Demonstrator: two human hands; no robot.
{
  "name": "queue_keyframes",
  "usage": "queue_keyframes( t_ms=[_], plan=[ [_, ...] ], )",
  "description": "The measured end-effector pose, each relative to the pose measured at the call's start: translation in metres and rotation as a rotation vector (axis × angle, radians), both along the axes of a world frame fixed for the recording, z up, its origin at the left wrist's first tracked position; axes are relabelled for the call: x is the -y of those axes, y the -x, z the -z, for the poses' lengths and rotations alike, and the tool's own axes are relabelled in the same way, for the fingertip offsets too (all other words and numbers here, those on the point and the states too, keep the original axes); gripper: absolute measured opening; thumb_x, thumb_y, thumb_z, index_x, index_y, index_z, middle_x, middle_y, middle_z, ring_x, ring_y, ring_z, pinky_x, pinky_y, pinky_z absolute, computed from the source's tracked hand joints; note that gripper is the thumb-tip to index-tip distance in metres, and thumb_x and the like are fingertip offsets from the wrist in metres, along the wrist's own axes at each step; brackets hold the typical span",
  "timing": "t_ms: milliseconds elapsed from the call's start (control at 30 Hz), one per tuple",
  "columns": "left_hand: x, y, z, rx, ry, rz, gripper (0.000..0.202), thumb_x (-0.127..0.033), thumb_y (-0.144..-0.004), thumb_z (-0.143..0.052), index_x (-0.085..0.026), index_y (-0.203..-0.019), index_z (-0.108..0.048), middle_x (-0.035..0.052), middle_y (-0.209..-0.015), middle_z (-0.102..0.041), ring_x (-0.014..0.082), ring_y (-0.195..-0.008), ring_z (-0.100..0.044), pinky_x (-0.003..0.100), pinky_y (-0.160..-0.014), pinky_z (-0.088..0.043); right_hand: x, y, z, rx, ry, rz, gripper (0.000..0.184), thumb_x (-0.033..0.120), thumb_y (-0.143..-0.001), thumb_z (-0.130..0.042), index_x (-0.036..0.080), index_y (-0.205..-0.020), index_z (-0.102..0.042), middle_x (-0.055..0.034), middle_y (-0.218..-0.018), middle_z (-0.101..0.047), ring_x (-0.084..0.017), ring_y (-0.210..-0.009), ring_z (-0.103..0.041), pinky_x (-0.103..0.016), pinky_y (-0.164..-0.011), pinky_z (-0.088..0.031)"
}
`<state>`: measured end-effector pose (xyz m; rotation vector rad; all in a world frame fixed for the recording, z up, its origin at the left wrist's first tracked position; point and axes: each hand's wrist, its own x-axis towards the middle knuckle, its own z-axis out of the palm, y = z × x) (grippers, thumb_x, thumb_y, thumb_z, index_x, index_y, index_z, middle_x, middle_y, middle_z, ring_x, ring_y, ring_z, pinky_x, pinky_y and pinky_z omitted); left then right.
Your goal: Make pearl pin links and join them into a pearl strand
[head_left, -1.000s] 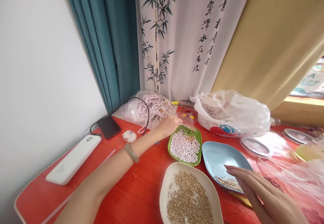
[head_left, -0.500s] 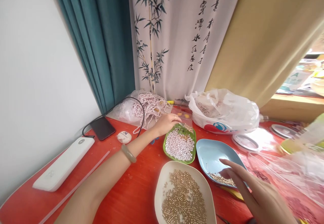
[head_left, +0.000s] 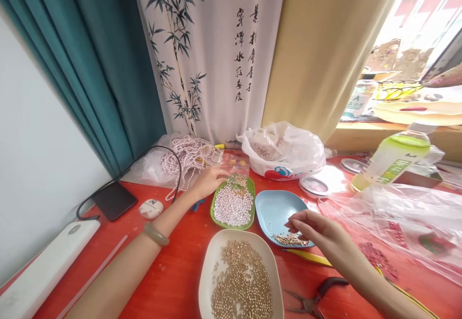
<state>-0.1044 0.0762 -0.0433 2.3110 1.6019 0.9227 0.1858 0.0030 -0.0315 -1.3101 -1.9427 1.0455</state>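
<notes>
My left hand (head_left: 211, 182), with a bracelet on the wrist, reaches to the far end of a green tray (head_left: 212, 215) of white pearl beads (head_left: 233, 207). Its fingers are bent together by a small clear bag (head_left: 236, 166); whatever is between them is hidden. Over the near right side of a blue tray (head_left: 276, 201), my right hand (head_left: 312, 225) has its fingertips pinched together, and anything in them is too small to make out. Gold-coloured pins (head_left: 288, 239) lie in the blue tray below it. Closer to me, a cream tray (head_left: 205, 266) holds many small gold beads (head_left: 245, 285).
Black-handled pliers (head_left: 310, 302) and yellow tweezers (head_left: 310, 256) lie below the right hand. Behind the trays are strung pearls (head_left: 187, 153) and a white plastic bag (head_left: 285, 150). A bottle (head_left: 395, 155) leans at right. A phone (head_left: 114, 200) and white earbud case (head_left: 151, 209) sit left.
The view has turned to the right. My right hand's fingers, stretched apart before, have come together in a pinch over the pins. My left hand stays at the green tray's far end.
</notes>
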Motion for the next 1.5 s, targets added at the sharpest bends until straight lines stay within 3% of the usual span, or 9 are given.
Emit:
queue_keyframes(
  t_ms=[233,367,467,567,833,1000,1133,1400,1500],
  plan=[
    [0.022,-0.047,-0.015,-0.012,0.05,0.176,0.015,-0.019,-0.076,-0.055,-0.021,-0.084,-0.068,0.0008,-0.087,-0.068,0.0152,-0.083,-0.059,0.028,-0.08,-0.044,-0.021,-0.001,-0.001,0.056,-0.057,0.07,0.027,0.041,-0.076,-0.049,0.017,-0.073,-0.059,-0.0023,-0.071,-0.061,-0.016,-0.066,-0.054,-0.026,-0.06,-0.041],
    [0.037,-0.078,-0.022,-0.174,0.113,0.402,0.016,-0.017,-0.075,-0.056,-0.018,-0.087,-0.068,0.005,-0.081,-0.067,0.0174,-0.079,-0.057,0.029,-0.073,-0.044,-0.027,0.002,0.001,-0.017,-0.01,0.019,0.024,0.038,-0.075,-0.05,0.016,-0.079,-0.059,-0.0016,-0.069,-0.061,-0.014,-0.063,-0.054,-0.026,-0.06,-0.042],
    [0.039,-0.09,-0.022,-0.273,0.169,0.462,0.02,-0.012,-0.075,-0.054,-0.019,-0.088,-0.068,0.0055,-0.08,-0.067,0.0189,-0.081,-0.056,0.029,-0.071,-0.044,-0.027,0.002,0.004,-0.094,0.022,-0.023,0.022,0.035,-0.076,-0.048,0.015,-0.079,-0.057,-0.0011,-0.065,-0.06,-0.013,-0.061,-0.055,-0.026,-0.06,-0.042],
    [0.035,-0.091,-0.019,-0.207,0.219,0.414,0.017,-0.015,-0.074,-0.056,-0.02,-0.085,-0.068,0.0051,-0.081,-0.066,0.0189,-0.081,-0.057,0.031,-0.073,-0.043,-0.025,-0.001,0.005,-0.157,0.093,-0.032,0.02,0.034,-0.075,-0.048,0.015,-0.076,-0.054,-0.0015,-0.064,-0.062,-0.013,-0.061,-0.057,-0.027,-0.06,-0.044],
    [0.039,-0.093,-0.017,0.413,0.453,0.316,0.023,-0.024,-0.069,-0.061,-0.016,-0.091,-0.063,0.0043,-0.083,-0.068,0.0164,-0.078,-0.06,0.027,-0.069,-0.044,-0.022,0.009,-0.006,-0.183,0.23,-0.059,0.023,0.036,-0.074,-0.053,0.014,-0.071,-0.059,-0.0036,-0.068,-0.066,-0.012,-0.062,-0.059,-0.025,-0.061,-0.044],
    [0.046,-0.1,-0.021,0.405,0.435,0.297,0.011,-0.025,-0.07,-0.06,-0.015,-0.069,-0.066,0.0013,-0.068,-0.066,0.0141,-0.065,-0.057,0.024,-0.062,-0.042,-0.016,0.014,-0.012,-0.213,0.266,-0.093,0.018,0.031,-0.073,-0.055,0.013,-0.069,-0.06,-0.0029,-0.066,-0.065,-0.01,-0.06,-0.057,-0.023,-0.06,-0.043],
    [0.049,-0.1,-0.023,0.341,0.426,0.274,0.013,-0.028,-0.07,-0.06,-0.016,-0.07,-0.066,0.0003,-0.067,-0.065,0.0125,-0.059,-0.053,0.023,-0.055,-0.039,-0.014,0.013,-0.01,-0.22,0.27,-0.115,0.015,0.029,-0.074,-0.053,0.014,-0.071,-0.057,-0.0008,-0.062,-0.061,-0.01,-0.058,-0.055,-0.023,-0.059,-0.042],
    [0.05,-0.096,-0.032,0.129,0.35,0.317,0.009,-0.023,-0.073,-0.057,-0.018,-0.072,-0.064,0.0013,-0.074,-0.063,0.0145,-0.07,-0.055,0.025,-0.065,-0.041,-0.009,0.012,-0.012,0.002,0.003,-0.197,0.014,0.023,-0.08,-0.042,0.017,-0.069,-0.048,0.0013,-0.061,-0.053,-0.01,-0.056,-0.047,-0.022,-0.053,-0.036],
    [0.049,-0.094,-0.033,0.084,0.334,0.327,0.009,-0.023,-0.073,-0.056,-0.018,-0.072,-0.064,0.0017,-0.075,-0.062,0.0149,-0.073,-0.055,0.025,-0.067,-0.041,-0.01,0.014,-0.011,0.031,0.005,-0.223,0.015,0.023,-0.081,-0.04,0.017,-0.068,-0.046,0.0016,-0.06,-0.051,-0.01,-0.055,-0.044,-0.022,-0.052,-0.034]
  ],
)
